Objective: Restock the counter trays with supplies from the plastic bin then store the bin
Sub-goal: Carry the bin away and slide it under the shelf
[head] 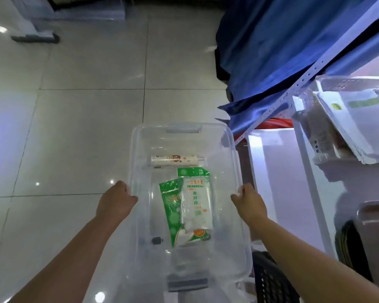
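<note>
A: Where's the clear plastic bin (134, 149)?

B: Held out in front of the person, apparently off the tiled floor (74, 127), just left of the metal shelving rack (289, 92). It isn't empty. Two green-and-white packets (196, 200) lie loose on its bottom, a white labelled tube (173, 160) lies across the far end, and a small black object (156, 240) sits near the close end.

A: And the grip?

B: The left hand (115, 201) curls over the left long rim and the right hand (249, 201) over the right one, both gripping mid-length. Neither is on the end handles.

A: What worries you?

B: The thin walls could flex under that pinch, I'd guess, and a slip on either side would tip the bin. Any tilt would send the loose packets and tube sliding to one end. The far right corner is also close to the rack upright and the hanging blue cloth (282, 40), so a swing right might knock or snag it.
</note>
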`<state>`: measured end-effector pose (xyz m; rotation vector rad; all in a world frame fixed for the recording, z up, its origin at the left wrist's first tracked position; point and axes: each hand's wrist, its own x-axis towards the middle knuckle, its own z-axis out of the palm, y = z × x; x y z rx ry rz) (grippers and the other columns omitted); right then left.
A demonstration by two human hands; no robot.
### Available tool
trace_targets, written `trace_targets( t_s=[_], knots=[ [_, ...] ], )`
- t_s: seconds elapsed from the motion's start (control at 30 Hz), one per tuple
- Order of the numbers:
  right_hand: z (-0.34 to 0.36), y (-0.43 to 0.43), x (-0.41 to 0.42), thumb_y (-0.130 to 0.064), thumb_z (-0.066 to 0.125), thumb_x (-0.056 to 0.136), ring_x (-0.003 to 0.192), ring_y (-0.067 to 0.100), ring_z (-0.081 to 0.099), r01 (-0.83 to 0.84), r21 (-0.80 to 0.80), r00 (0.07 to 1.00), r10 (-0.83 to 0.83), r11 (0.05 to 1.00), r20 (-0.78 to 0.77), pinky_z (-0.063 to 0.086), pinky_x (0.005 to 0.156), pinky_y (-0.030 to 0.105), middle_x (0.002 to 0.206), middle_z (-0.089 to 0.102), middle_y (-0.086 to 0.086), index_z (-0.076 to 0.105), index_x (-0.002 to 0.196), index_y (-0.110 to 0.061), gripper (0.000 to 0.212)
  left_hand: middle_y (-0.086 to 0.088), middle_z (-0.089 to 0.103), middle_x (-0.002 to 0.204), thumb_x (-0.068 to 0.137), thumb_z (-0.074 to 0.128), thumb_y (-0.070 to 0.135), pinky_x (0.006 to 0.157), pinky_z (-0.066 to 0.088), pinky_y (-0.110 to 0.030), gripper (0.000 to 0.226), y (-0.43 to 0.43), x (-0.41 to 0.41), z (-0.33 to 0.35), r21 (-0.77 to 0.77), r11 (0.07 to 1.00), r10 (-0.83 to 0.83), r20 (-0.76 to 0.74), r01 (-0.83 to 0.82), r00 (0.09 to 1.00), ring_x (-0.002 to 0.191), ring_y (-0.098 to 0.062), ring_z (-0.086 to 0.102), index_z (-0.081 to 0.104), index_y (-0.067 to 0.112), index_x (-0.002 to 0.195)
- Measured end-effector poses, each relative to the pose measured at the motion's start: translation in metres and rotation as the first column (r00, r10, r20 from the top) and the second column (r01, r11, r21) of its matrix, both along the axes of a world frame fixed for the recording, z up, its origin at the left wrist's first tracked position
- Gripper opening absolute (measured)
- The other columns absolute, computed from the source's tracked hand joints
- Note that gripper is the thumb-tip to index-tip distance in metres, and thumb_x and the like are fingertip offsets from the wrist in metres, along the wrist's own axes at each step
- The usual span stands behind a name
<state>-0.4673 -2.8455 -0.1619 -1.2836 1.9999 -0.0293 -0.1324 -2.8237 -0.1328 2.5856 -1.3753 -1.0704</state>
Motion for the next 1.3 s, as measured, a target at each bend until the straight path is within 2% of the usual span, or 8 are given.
trace_targets(
  t_s=[0.33, 0.53, 0.63, 0.73, 0.9, 1.0, 1.17, 1.3],
  knots=[
    [-0.213, -0.091, 0.01, -0.03, 0.057, 0.089, 0.062, 0.019, 0.052, 0.062, 0.076, 0.992, -0.052, 0.995, -0.119, 0.035, 0.052, 0.026, 0.077, 0.056, 0.002, 0.046, 0.095, -0.014, 0.02, -0.014, 0.065, 0.08, 0.078, 0.065, 0.018, 0.059, 0.041, -0.031, 0.02, -0.119, 0.013, -0.236, 0.163, 0.986, -0.024, -0.133, 0.046, 0.991, 0.073, -0.03, 0.063, 0.056, 0.003, 0.086],
    [-0.308, -0.121, 0.008, -0.031, 0.055, 0.09, 0.065, 0.023, 0.052, 0.091, 0.074, 0.982, -0.077, 0.993, -0.174, 0.037, 0.057, 0.029, 0.077, 0.055, 0.002, 0.048, 0.103, -0.011, 0.024, -0.011, 0.065, 0.078, 0.078, 0.061, 0.018, 0.052, 0.036, -0.027, 0.014, -0.146, 0.008, -0.338, 0.17, 0.983, -0.044, -0.138, 0.067, 0.989, 0.069, -0.026, 0.061, 0.056, 0.007, 0.086],
    [-0.337, -0.13, 0.005, -0.03, 0.056, 0.089, 0.066, 0.023, 0.052, 0.097, 0.033, 0.98, -0.089, 0.995, -0.18, 0.036, 0.056, 0.029, 0.072, 0.054, -0.001, 0.05, 0.104, -0.01, 0.025, -0.01, 0.064, 0.076, 0.079, 0.061, 0.018, 0.062, 0.049, -0.034, 0.013, -0.153, 0.003, -0.368, 0.154, 0.988, -0.01, -0.157, 0.035, 0.987, 0.07, -0.031, 0.063, 0.054, 0.009, 0.085],
    [-0.358, -0.133, 0.002, -0.03, 0.056, 0.09, 0.061, 0.02, 0.051, 0.094, -0.016, 0.977, -0.096, 0.995, -0.189, 0.038, 0.053, 0.029, 0.062, 0.047, -0.01, 0.05, 0.104, -0.011, 0.023, -0.007, 0.062, 0.081, 0.081, 0.061, 0.018, 0.068, 0.05, -0.038, 0.014, -0.151, -0.002, -0.385, 0.1, 0.995, 0.0, -0.156, 0.016, 0.988, 0.072, -0.029, 0.062, 0.052, 0.011, 0.088],
    [-0.378, -0.131, 0.001, -0.031, 0.056, 0.091, 0.064, 0.02, 0.054, 0.133, -0.035, 0.973, -0.137, 0.991, -0.188, 0.046, 0.06, 0.03, 0.068, 0.048, -0.009, 0.05, 0.109, -0.013, 0.026, -0.003, 0.059, 0.078, 0.082, 0.06, 0.014, 0.052, 0.034, -0.022, 0.011, -0.149, -0.009, -0.398, 0.035, 0.999, -0.022, -0.152, 0.028, 0.988, 0.067, -0.021, 0.055, 0.05, 0.011, 0.085],
    [-0.38, -0.13, 0.002, -0.032, 0.056, 0.09, 0.066, 0.019, 0.055, 0.156, -0.033, 0.969, -0.16, 0.987, -0.186, 0.049, 0.064, 0.031, 0.076, 0.053, -0.005, 0.051, 0.113, -0.014, 0.029, -0.005, 0.059, 0.081, 0.082, 0.059, 0.011, 0.051, 0.032, -0.022, 0.01, -0.148, -0.009, -0.398, 0.057, 0.997, -0.038, -0.16, 0.048, 0.986, 0.069, -0.022, 0.055, 0.05, 0.01, 0.086],
    [-0.354, -0.121, 0.004, -0.02, 0.056, 0.091, 0.091, 0.026, 0.061, 0.197, 0.024, 0.974, -0.193, 0.98, -0.119, 0.049, 0.079, 0.035, 0.111, 0.064, 0.008, 0.049, 0.126, -0.012, 0.037, -0.011, 0.055, 0.125, 0.085, 0.056, 0.014, 0.078, 0.042, -0.032, 0.042, -0.151, -0.01, -0.368, 0.109, 0.973, -0.192, -0.089, 0.202, 0.977, 0.104, -0.028, 0.058, 0.046, 0.008, 0.125],
    [-0.296, -0.096, 0.007, -0.018, 0.058, 0.089, 0.109, 0.024, 0.058, 0.25, 0.005, 0.963, -0.248, 0.968, -0.103, 0.049, 0.091, 0.039, 0.126, 0.059, 0.008, 0.052, 0.125, -0.013, 0.037, -0.009, 0.055, 0.128, 0.088, 0.052, 0.017, 0.085, 0.048, -0.039, 0.042, -0.164, -0.025, -0.314, 0.021, 0.905, -0.425, -0.03, 0.426, 0.905, 0.107, -0.026, 0.058, 0.046, 0.011, 0.129]
  ],
)
